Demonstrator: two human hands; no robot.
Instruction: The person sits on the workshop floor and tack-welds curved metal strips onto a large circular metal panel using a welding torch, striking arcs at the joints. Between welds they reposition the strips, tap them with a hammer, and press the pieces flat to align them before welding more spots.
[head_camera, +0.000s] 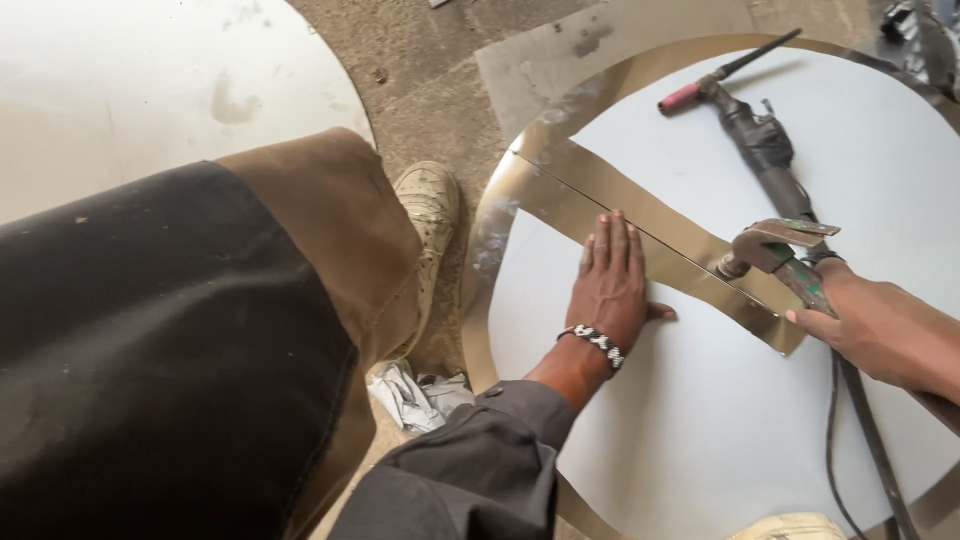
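Left hand: fingers flat and spread, pinning metal strip steady on round sheet. Right hand: fingers closed around pliers, jaws clamping the strip just right of them.

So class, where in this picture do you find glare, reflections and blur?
Head view: daylight glares off the round white sheet; the curved shiny metal strips mirror their surroundings; the left hand casts only a soft shadow; the near dark apron looks slightly soft.
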